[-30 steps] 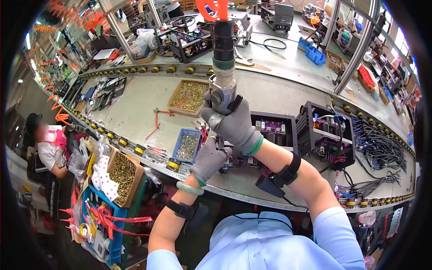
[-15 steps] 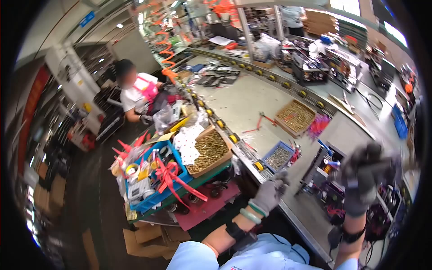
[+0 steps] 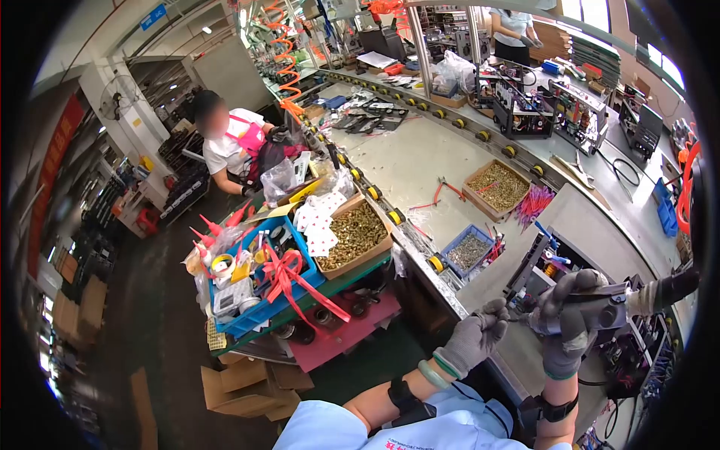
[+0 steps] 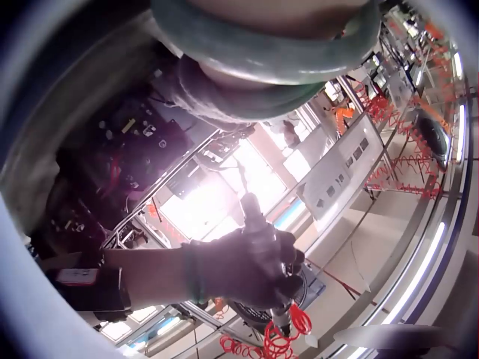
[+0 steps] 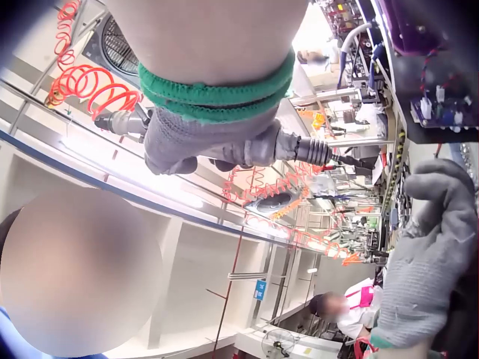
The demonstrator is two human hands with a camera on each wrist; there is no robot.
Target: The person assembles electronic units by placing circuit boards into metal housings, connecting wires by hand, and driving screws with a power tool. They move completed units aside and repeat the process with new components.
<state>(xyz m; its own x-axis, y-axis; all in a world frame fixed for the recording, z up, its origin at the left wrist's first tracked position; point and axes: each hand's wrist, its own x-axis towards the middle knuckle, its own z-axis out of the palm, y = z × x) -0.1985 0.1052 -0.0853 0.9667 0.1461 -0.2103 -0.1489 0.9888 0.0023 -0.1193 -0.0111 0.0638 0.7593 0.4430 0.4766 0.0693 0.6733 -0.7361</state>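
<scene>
My right hand (image 3: 574, 319) grips a grey air screwdriver (image 3: 613, 306), its fingers wrapped round the body. In the right wrist view the ridged bit holder (image 5: 310, 150) and thin bit stick out past that hand. My left hand (image 3: 474, 341), gloved in grey, is just left of the screwdriver's front end. Its fingers are curled with the tips drawn together, and I cannot tell whether something small is between them. An open black chassis (image 3: 525, 271) with wiring and electronic parts stands on the bench beyond the hands. The right wrist view shows a purple circuit board (image 5: 441, 112) close to the left hand.
A blue bin of small screws (image 3: 468, 253) and a cardboard box of brass-coloured parts (image 3: 496, 189) stand on the bench (image 3: 397, 172). Left of its roller edge are another parts box (image 3: 356, 240) and a blue crate (image 3: 259, 319). A person (image 3: 232, 150) is at the far left.
The head view has swung left. The screwdriver, upright over the chassis before, is now tipped sideways in my right hand. My left hand has come away from the chassis, then up towards the tool's tip.
</scene>
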